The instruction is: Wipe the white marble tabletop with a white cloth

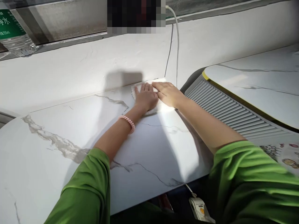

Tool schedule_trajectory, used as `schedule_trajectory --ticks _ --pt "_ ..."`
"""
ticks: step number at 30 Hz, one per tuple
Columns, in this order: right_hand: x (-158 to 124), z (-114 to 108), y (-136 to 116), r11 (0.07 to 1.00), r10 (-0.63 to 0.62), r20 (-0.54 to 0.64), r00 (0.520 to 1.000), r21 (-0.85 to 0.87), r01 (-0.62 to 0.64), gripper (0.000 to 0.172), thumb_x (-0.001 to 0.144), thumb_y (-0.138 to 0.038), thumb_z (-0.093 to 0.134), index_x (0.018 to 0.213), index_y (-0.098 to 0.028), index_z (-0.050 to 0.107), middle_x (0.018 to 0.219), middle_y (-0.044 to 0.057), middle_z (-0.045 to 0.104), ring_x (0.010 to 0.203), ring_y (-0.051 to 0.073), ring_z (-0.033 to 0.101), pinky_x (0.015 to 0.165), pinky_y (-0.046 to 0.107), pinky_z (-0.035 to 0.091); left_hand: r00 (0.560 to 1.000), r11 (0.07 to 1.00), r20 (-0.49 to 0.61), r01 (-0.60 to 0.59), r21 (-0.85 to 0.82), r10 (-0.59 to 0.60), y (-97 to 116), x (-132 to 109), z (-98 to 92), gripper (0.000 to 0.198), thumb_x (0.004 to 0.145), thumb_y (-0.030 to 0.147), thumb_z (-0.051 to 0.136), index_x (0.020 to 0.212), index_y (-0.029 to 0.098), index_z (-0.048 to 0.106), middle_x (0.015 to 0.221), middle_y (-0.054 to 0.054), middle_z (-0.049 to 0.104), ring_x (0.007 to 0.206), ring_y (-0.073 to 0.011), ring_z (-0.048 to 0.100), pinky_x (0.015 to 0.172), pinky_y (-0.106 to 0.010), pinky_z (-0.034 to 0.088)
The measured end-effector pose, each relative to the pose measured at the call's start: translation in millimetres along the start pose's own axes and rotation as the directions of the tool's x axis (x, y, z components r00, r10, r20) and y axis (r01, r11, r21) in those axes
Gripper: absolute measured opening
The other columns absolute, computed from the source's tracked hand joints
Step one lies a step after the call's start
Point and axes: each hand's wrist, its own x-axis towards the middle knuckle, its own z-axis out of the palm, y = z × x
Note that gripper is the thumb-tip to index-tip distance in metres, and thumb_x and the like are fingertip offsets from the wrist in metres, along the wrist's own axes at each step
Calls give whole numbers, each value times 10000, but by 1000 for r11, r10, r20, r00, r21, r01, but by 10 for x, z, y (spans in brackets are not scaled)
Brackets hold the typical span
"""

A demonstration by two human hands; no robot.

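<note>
Both my arms, in green sleeves, reach across a white marble-pattern tabletop (70, 130) to its far corner by the wall. My left hand (146, 97), with a pink coil band on the wrist, lies flat with fingers together on a white cloth (163, 107). My right hand (168, 93) rests palm down on the same cloth, right beside the left, fingers pointing left. The cloth lies spread on the table, mostly hidden under the hands.
A white wall (70, 68) backs the table. A white cable (177, 46) hangs down it. A water bottle (14, 34) stands on the ledge at top left. A ribbed grey unit (229, 109) and a second marble top (261, 81) lie right. A small white device (199, 210) hangs below.
</note>
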Motion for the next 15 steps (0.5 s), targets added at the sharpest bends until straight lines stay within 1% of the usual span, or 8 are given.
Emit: schedule_trajectory --ticks 2,4,7,9,11,13,15 --pt "185 34 36 1000 15 1 1000 14 -15 544 897 -184 377 1418 -112 516 1453 142 552 1345 335 495 1122 564 392 1000 1000 9 20 -4 -20 -81 149 -26 594 997 226 171 1556 39 249 1646 -112 234 1531 -222 166 1245 -517 75" --pt "300 51 56 999 33 -3 999 25 -33 531 897 -187 380 1403 -143 537 1421 127 583 1317 333 521 1118 560 400 999 999 15 34 -3 -34 -129 243 -43 598 997 228 162 1562 47 234 1648 -103 229 1531 -214 164 1246 -511 72" --pt "319 76 61 999 42 -32 999 35 -40 526 904 -202 380 1404 -183 544 1425 103 583 1333 332 508 1128 567 390 999 999 24 38 0 -38 -156 268 -53 599 999 240 158 1570 72 225 1655 -86 212 1534 -205 151 1249 -495 59" --pt "247 97 37 999 38 -48 998 23 -37 536 912 -214 368 1424 -186 526 1461 96 551 1376 318 468 1146 563 366 999 1000 28 31 3 -31 -157 210 -58 597 1001 248 162 1574 89 224 1660 -75 199 1537 -198 137 1251 -482 52" --pt "131 106 -26 999 39 -47 998 -7 -40 543 921 -224 356 1438 -160 511 1487 108 522 1398 304 445 1161 545 351 999 1000 37 14 6 -14 -148 93 -71 597 1005 255 163 1575 85 217 1661 -75 192 1538 -195 128 1252 -478 52" --pt "-19 88 -141 998 40 -42 998 -41 -41 549 920 -226 363 1440 -123 506 1495 131 509 1396 311 446 1159 541 351 999 1000 54 -7 10 7 -127 -83 -91 599 1008 257 162 1573 65 208 1661 -85 187 1539 -201 127 1252 -484 56" --pt "-210 36 -312 998 25 -42 999 -57 -28 555 912 -225 379 1440 -105 503 1493 146 508 1386 329 455 1146 557 359 998 1000 65 -22 16 21 -94 -324 -109 596 1011 256 164 1571 53 207 1660 -94 189 1538 -208 132 1250 -496 62"
